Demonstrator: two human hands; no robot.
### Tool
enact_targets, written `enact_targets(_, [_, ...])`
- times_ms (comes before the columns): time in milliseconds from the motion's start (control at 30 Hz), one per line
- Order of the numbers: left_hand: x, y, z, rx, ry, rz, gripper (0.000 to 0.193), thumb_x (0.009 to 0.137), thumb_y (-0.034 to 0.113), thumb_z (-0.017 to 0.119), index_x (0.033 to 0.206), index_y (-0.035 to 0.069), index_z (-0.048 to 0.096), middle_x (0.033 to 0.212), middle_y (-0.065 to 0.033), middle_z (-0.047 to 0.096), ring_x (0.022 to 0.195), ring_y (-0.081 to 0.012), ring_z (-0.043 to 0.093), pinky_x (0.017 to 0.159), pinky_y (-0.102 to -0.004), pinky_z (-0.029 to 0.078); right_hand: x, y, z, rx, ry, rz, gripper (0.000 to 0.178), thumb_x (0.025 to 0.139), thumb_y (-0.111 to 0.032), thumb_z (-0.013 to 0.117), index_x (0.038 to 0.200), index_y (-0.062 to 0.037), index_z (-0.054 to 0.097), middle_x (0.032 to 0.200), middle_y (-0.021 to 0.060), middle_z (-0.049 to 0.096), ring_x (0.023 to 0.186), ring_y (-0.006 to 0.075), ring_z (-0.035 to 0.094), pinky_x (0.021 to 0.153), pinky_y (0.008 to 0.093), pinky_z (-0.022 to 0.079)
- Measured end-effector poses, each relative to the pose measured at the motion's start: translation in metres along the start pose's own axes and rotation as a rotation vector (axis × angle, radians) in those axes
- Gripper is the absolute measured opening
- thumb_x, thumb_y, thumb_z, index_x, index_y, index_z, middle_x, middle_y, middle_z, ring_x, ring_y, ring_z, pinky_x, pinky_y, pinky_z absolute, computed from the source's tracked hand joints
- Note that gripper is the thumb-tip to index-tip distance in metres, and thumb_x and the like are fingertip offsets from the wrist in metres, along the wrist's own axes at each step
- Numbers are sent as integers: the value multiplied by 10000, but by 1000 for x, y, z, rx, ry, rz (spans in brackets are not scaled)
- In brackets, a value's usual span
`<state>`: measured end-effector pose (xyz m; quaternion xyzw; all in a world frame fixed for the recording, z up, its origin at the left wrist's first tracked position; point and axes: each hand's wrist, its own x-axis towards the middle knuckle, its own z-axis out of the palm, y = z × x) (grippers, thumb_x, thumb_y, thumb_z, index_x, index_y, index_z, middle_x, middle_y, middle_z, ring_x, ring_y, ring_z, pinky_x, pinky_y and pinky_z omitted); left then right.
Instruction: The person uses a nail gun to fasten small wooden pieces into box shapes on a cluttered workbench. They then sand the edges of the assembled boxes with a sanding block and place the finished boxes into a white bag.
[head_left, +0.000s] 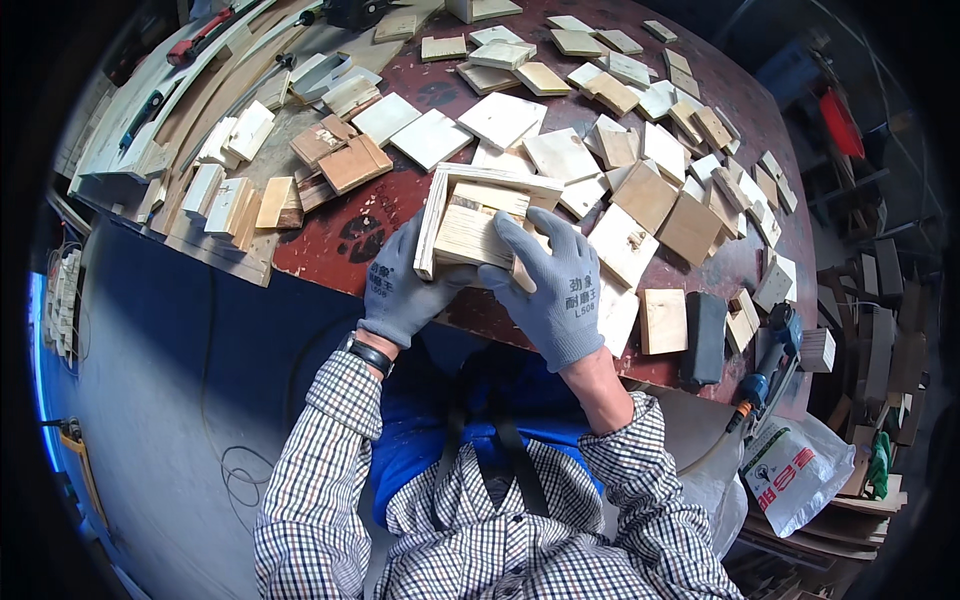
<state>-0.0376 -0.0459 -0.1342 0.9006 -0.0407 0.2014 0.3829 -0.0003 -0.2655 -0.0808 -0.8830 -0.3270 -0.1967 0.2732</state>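
Note:
A small open wooden box frame (480, 215) with a plywood panel set inside it rests at the near edge of the dark red worktable (340, 235). My left hand (405, 290), in a grey glove, grips the frame's left side. My right hand (550, 285), also in a grey glove, lies across the panel and the frame's right side with fingers spread over the wood. Both forearms in checked sleeves come up from the lower edge.
Several square plywood pieces (620, 160) cover the table's middle and right. Wood blocks and long strips (230, 180) lie at the left. A dark block (705, 335) and a blue power tool (775, 360) sit at the right edge. A white bag (800, 470) lies below.

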Motion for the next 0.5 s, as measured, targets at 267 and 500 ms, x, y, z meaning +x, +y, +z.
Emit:
enact_targets(267, [-1, -3, 2, 32, 47, 49, 800, 860, 465, 854, 1459, 35, 544, 1306, -197, 684, 1181, -393, 680, 1015, -487, 556, -1, 9, 14, 166, -11, 25, 603, 914, -274, 803, 1486, -215, 622, 1478, 219, 564, 1069, 400, 700, 920, 477, 587])
enact_targets(500, [3, 10, -2, -48, 28, -25, 670, 848, 352, 910, 1372, 45, 625, 1289, -172, 721, 1158, -322, 731, 975, -425, 588, 3, -10, 10, 33, -101, 129, 649, 920, -315, 812, 1521, -205, 591, 1492, 226, 561, 1175, 413, 702, 993, 485, 586])
